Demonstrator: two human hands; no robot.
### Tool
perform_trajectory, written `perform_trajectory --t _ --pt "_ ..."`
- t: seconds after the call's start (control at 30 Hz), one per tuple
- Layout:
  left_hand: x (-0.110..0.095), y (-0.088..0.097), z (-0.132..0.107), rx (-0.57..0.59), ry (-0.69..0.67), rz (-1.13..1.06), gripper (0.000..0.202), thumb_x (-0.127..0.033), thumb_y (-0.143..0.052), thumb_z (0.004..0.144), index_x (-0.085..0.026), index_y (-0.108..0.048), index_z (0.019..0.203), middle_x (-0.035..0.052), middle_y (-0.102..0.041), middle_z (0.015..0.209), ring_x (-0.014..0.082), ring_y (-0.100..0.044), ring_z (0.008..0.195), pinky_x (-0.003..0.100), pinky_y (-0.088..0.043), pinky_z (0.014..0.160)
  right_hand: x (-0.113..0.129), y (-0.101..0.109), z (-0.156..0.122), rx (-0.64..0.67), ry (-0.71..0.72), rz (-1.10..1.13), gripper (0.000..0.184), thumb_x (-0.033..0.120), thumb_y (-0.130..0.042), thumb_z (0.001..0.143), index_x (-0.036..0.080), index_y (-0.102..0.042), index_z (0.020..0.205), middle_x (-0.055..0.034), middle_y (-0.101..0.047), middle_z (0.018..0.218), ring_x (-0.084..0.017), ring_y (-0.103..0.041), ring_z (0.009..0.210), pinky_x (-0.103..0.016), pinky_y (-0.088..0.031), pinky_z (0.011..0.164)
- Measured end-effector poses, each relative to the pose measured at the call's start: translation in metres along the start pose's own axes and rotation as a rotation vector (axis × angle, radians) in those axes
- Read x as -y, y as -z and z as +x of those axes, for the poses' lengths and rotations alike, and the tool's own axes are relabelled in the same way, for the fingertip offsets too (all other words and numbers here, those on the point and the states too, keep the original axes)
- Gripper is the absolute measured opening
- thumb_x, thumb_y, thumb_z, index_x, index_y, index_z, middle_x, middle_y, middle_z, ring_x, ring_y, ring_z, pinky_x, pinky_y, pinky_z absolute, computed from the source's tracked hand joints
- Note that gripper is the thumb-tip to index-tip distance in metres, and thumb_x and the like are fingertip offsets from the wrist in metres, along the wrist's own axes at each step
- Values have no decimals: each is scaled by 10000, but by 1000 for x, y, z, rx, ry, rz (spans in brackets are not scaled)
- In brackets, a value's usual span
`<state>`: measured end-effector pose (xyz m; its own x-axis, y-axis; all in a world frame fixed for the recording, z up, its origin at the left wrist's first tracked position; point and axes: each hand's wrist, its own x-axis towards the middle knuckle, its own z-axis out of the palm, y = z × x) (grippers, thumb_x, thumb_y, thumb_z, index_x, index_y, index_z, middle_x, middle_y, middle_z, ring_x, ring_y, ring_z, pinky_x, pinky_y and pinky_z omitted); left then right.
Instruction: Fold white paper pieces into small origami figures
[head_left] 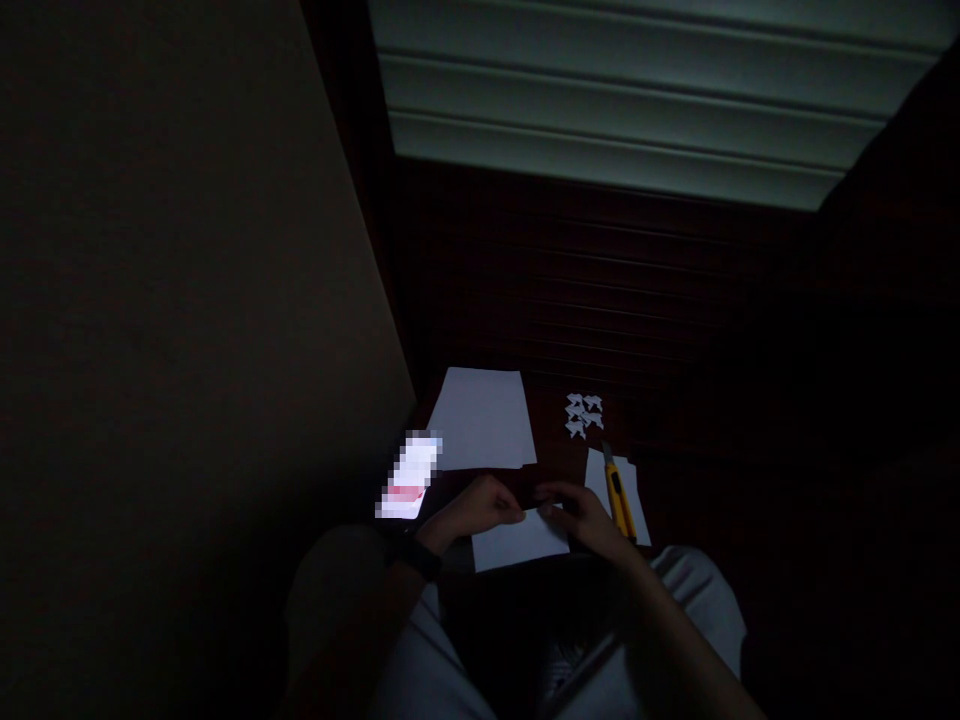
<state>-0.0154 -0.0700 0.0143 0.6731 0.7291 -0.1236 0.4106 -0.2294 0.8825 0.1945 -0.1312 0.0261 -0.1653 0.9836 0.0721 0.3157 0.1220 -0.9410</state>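
Gloom covers most of the room, blotting out the right side and the edges of the dark tabletop. Nearest, pale, softly creased trousers frame a black gap where some patterned thing is too dim to identify. Just beyond lies a smooth white sheet, flat on the near part of the tabletop, its upper edge partly covered by both hands. On the left hand the fingers bunch together at that edge; on the right hand they curl loosely over the upper right corner. Whether either one grips the paper I cannot tell. Dark and barely legible, a band circles the left wrist. To the left glows a phone, its screen blurred into blocks, while a yellow cutter rests slantwise on smaller papers at the right. Farther back sit larger flat sheets and a cluster of small, angular folded pieces. Behind them rise a ribbed dark panel, a plain matte wall and, cut off above, pale horizontal slats
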Motion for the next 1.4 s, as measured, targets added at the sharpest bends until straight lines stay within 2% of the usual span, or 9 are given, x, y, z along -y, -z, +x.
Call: perform_trajectory --t 0.1,0.27,0.87,0.97,1.07,1.13,1.23,1.3,1.4 --pt "-3 -6 -2 -16 -19 -16 298 -381 -571 684 -120 -715 690 36 -646 603 121 -492 515 199 -321 477 -8 -12 2 -44 -24 36 307 356 -567 743 183 -633 988 -59 -661 902 -198 -586 818 -299 -435 741" --pt "-2 -8 -3 -20 -11 -64 320 -390 -558 697 -115 -719 731 49 -656 626 138 -513 534 203 -324 473 -23 -16 4 -104 -114 -90 299 426 -566 729 151 -681 706 -32 -640 638 -163 -544 596 -247 -389 548" --pt "15 21 -22 50 -6 -138 230 -354 -593 684 -181 -723 763 49 -705 742 199 -625 696 234 -428 627 -22 21 -2 -173 -132 -139 350 478 -564 709 143 -661 678 -14 -586 595 -137 -483 548 -227 -334 494" --pt "22 26 -23 -42 30 -102 199 -340 -599 678 -190 -721 726 47 -704 726 197 -630 692 239 -435 640 -23 24 -4 -222 -136 -161 362 487 -551 717 146 -662 678 -7 -565 559 -131 -463 523 -230 -318 482" --pt "18 21 -19 -254 37 -101 224 -357 -578 699 -196 -713 776 52 -702 802 198 -626 744 250 -442 679 -27 18 -4 -249 -152 -166 371 493 -543 720 144 -666 697 2 -540 526 -120 -431 486 -228 -293 455" --pt "8 12 -14 -310 -1 -133 263 -373 -569 709 -194 -701 850 55 -691 889 200 -614 817 254 -438 726 -30 9 -3 -255 -151 -160 365 489 -549 718 144 -667 700 0 -550 538 -121 -441 496 -226 -305 466" --pt "-5 -3 -8 -179 -16 -120 339 -383 -612 673 -155 -681 914 53 -691 881 194 -615 779 243 -443 676 -31 -5 -2 -243 -143 -138 352 471 -540 735 144 -668 712 -10 -582 575 -130 -475 528 -223 -335 492" --pt "-8 -10 -6 -131 -6 -43 315 -387 -589 693 -136 -695 852 47 -697 798 177 -610 701 224 -427 611 -28 -8 -2 -230 -149 -137 338 453 -535 746 143 -669 731 -18 -605 605 -137 -499 547 -222 -351 502" --pt "-5 -15 -5 -102 -6 49 313 -391 -550 728 -121 -703 768 37 -686 689 157 -587 624 205 -385 540 -19 -5 -3 -106 -95 -162 261 382 -539 761 160 -676 756 -28 -649 689 -156 -554 629 -226 -390 567"
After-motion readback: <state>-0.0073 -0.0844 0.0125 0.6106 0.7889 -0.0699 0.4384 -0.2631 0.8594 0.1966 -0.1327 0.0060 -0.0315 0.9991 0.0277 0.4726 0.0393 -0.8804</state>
